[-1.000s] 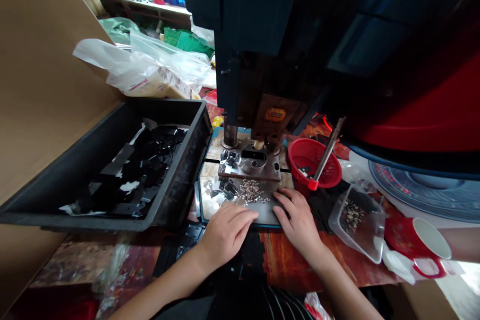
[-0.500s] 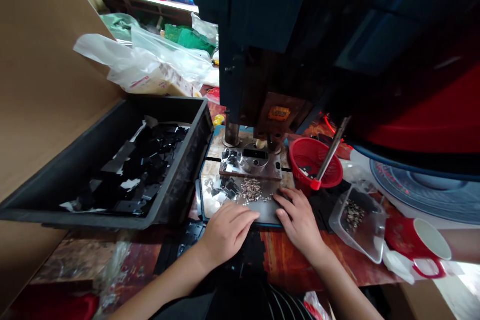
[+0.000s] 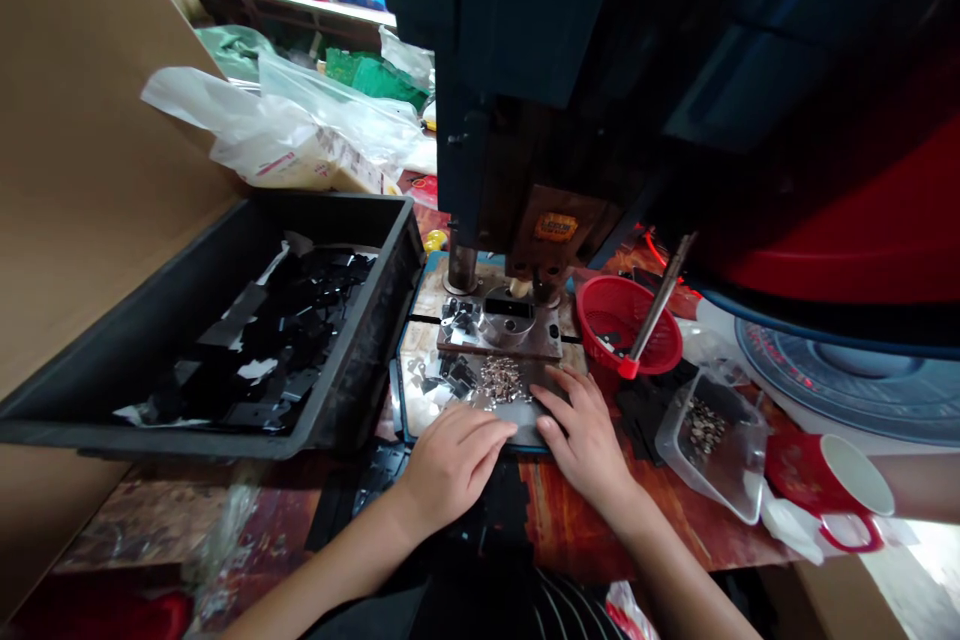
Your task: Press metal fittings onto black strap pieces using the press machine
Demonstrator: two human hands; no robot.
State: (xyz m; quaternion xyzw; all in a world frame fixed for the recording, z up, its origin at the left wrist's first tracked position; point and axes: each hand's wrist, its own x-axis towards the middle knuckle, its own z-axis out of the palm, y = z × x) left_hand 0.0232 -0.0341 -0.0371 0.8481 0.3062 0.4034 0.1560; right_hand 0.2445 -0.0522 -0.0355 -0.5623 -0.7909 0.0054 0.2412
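Note:
A pile of small shiny metal parts (image 3: 501,380) lies on the flat metal plate (image 3: 517,418) at the base of a press. At the plate's front edge is my left hand (image 3: 456,455), its fingers and thumb drawn together; whatever may be between them is hidden. My right hand (image 3: 581,430) lies with its fingers apart at the right side of the pile, fingertips on the plate beside the loose parts. Behind the pile sits a metal die block (image 3: 499,340) with a dark slot. Flat black and silvery pieces (image 3: 442,380) lie left of the pile.
On the left stands a deep black tray (image 3: 330,400) with flat dark pieces inside. To the right are a red basket (image 3: 637,305), a metal rod with a red end (image 3: 660,305), a clear plastic container (image 3: 739,465) of small parts and a red mug (image 3: 799,470). The press (image 3: 517,50) hangs overhead.
My right hand has slid left, closer to the pile, and the few parts at its fingertips have shifted left with it. My left hand has stayed almost still.

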